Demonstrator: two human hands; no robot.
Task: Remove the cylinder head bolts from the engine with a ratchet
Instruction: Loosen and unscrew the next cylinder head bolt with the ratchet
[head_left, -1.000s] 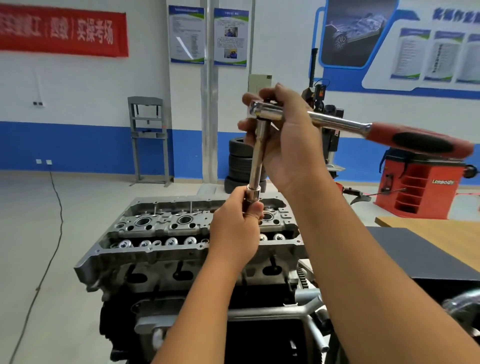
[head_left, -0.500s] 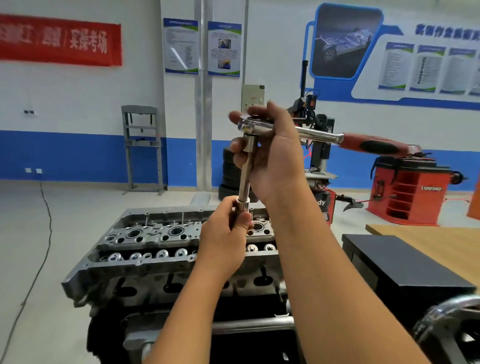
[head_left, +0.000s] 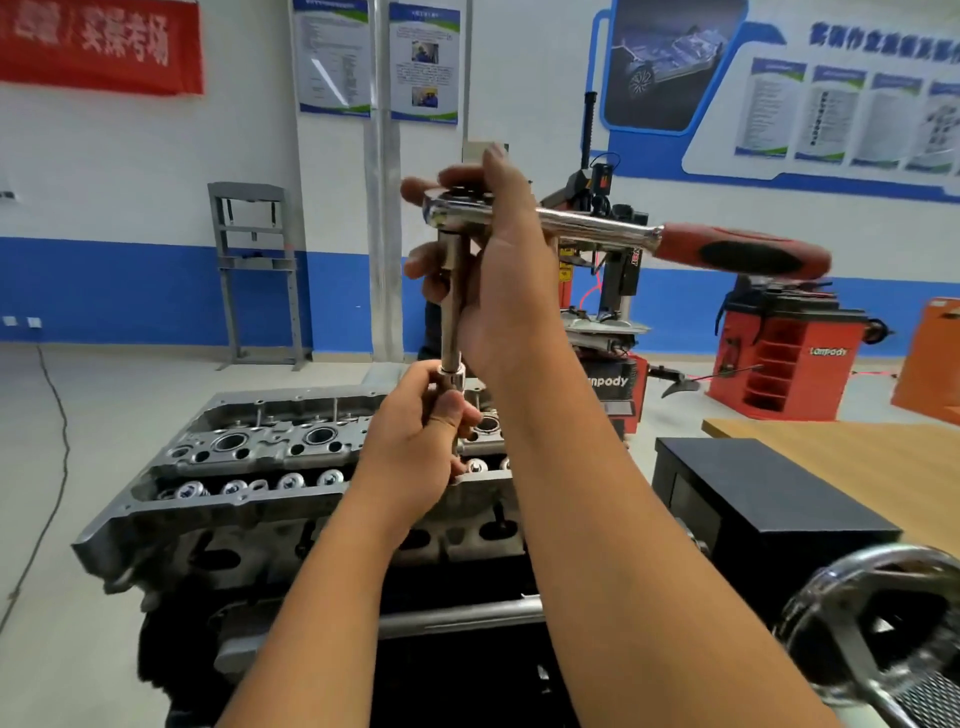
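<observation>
A chrome ratchet (head_left: 597, 223) with a red and black handle is held above the engine, its handle pointing right. My right hand (head_left: 498, 270) grips the ratchet's head. A long chrome extension bar (head_left: 451, 317) hangs straight down from the head. My left hand (head_left: 421, 441) pinches the socket (head_left: 457, 376) at the bar's lower end, and whatever sits below the socket is hidden by its fingers. Under both hands stands the bare grey cylinder head (head_left: 249, 467) on the engine, with round plug wells and a row of shiny valve caps.
A black box (head_left: 769, 493) rests on a wooden table (head_left: 857, 452) to the right. A chrome handwheel (head_left: 883, 623) fills the bottom right corner. Red shop machines (head_left: 784, 358) and a grey frame (head_left: 254, 270) stand by the far wall. A cable (head_left: 52, 452) runs along the floor at left.
The ratchet's handle has swung down and a little left in my right hand. My left hand stays on the socket. The view has shifted, so the engine sits lower and further left.
</observation>
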